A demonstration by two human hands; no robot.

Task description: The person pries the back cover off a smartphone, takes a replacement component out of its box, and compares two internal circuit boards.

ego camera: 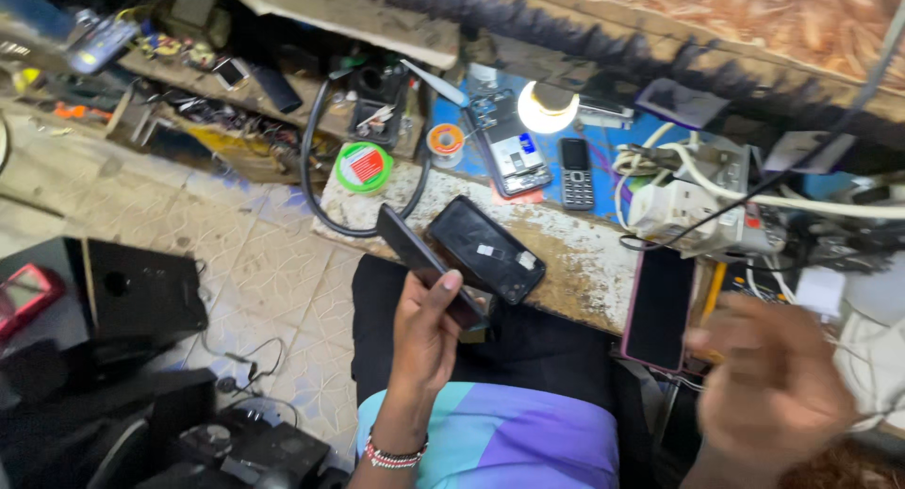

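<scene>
The left hand (426, 334) is gripping a dark phone (429, 263), fingers closed around it, near the bench's front edge. The blurred right hand (768, 385), seemingly open and empty, is hovering beside a pink-cased phone (659, 307); steadying comes next.

A beaded bracelet (396, 454) in red, white and dark bands is worn on the left wrist, at about 7 o'clock in the view. Both forearms are bare, no sleeves being seen. A top (509, 437) in turquoise and purple blocks is worn at 6 o'clock, with dark trousers (528, 343) above it.
</scene>
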